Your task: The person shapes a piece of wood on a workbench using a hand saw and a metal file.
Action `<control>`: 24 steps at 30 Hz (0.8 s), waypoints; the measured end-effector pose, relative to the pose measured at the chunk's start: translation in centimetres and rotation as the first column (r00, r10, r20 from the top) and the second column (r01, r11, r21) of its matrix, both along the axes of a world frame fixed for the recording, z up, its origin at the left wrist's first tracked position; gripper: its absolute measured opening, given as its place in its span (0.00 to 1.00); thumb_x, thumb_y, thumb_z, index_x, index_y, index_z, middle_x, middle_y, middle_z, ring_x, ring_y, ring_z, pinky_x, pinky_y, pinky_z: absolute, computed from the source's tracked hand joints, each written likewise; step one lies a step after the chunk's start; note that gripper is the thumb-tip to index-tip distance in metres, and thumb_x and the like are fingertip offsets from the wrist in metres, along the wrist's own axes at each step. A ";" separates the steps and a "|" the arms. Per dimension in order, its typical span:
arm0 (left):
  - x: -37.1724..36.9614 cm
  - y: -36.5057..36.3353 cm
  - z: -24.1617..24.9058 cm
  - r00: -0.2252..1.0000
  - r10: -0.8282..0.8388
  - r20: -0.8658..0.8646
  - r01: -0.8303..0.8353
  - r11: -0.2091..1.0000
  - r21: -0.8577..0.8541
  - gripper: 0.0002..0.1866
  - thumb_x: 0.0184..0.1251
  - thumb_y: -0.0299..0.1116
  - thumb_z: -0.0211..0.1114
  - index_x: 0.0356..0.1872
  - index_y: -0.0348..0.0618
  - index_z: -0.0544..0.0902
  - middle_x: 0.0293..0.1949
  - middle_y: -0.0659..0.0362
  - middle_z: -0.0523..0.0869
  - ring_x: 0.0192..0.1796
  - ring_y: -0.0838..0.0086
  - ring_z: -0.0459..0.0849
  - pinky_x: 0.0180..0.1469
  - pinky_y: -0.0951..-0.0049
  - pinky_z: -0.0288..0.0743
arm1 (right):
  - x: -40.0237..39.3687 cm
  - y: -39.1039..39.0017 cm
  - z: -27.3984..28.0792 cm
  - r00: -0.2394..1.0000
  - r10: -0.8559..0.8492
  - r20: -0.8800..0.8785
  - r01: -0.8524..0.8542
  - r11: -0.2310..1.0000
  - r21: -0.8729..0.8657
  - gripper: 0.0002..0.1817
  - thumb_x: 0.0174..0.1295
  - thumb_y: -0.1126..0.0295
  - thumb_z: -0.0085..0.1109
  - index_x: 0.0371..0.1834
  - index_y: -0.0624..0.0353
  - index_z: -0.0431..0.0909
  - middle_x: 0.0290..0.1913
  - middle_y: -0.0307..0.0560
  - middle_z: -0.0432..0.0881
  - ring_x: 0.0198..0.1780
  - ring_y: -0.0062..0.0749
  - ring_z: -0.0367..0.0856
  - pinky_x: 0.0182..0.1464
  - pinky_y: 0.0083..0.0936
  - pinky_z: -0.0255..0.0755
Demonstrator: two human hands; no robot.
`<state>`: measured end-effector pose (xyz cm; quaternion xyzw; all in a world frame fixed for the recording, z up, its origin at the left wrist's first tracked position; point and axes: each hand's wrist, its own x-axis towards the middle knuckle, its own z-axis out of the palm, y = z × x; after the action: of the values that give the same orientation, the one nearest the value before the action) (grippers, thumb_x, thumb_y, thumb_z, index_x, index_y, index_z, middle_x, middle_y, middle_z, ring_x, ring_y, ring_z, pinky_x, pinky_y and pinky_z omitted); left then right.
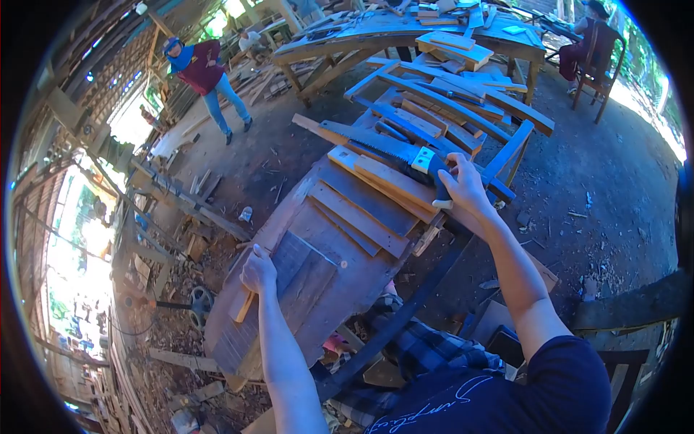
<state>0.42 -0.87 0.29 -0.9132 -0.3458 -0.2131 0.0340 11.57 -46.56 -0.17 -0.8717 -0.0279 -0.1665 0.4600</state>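
Observation:
My right hand [466, 189] is at the dark handle of a handsaw [376, 141], its fingers curled round the grip. The toothed blade points left across the stacked boards. My left hand [259, 272] is closed at the left side of the worktable [318, 289], and a short strip of wood [244, 307] sticks out below the fist. Beside that hand lies a flat, dark wooden panel [293, 271]. Between my hands, several loose boards [361, 217] rest on the tabletop, some stacked.
A wooden frame [510, 155] and more lumber lie beyond the saw. Behind stands a long table [347, 47] loaded with boards. One person [206, 76] stands at the back left; another sits on a chair [603, 69] at the right. Scraps litter the floor.

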 end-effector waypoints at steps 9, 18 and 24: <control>-0.2 0.2 -0.5 0.998 -0.061 0.018 0.062 0.997 -0.040 0.32 0.75 0.56 0.39 0.30 0.45 0.87 0.31 0.49 0.88 0.37 0.54 0.86 0.41 0.53 0.73 | -0.1 -10.8 -2.2 0.932 -0.362 0.022 0.362 0.924 -0.121 0.22 0.60 0.60 0.63 0.51 0.62 0.71 0.44 0.58 0.76 0.50 0.53 0.76 0.52 0.42 0.70; -1.0 -0.3 -0.6 0.987 -0.128 0.095 0.125 0.991 0.041 0.25 0.74 0.52 0.45 0.36 0.46 0.85 0.36 0.53 0.88 0.40 0.56 0.84 0.46 0.52 0.70 | -3.0 -11.9 -3.3 0.928 -0.349 0.128 0.367 0.913 -0.175 0.19 0.57 0.59 0.65 0.44 0.62 0.76 0.36 0.53 0.78 0.42 0.45 0.78 0.47 0.37 0.72; -1.3 -0.5 -0.2 0.978 -0.138 0.156 0.140 0.990 -0.001 0.23 0.73 0.51 0.47 0.33 0.47 0.85 0.33 0.54 0.87 0.40 0.56 0.84 0.46 0.52 0.70 | -2.5 -11.5 -1.2 0.954 -0.299 -0.017 0.289 0.934 -0.210 0.18 0.58 0.58 0.63 0.42 0.62 0.76 0.40 0.56 0.78 0.47 0.49 0.77 0.51 0.39 0.71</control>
<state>-0.87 -1.35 0.10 -0.9159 -0.2840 -0.2834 -0.0133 9.07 -58.08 -1.37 -0.9125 0.0970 -0.2086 0.3383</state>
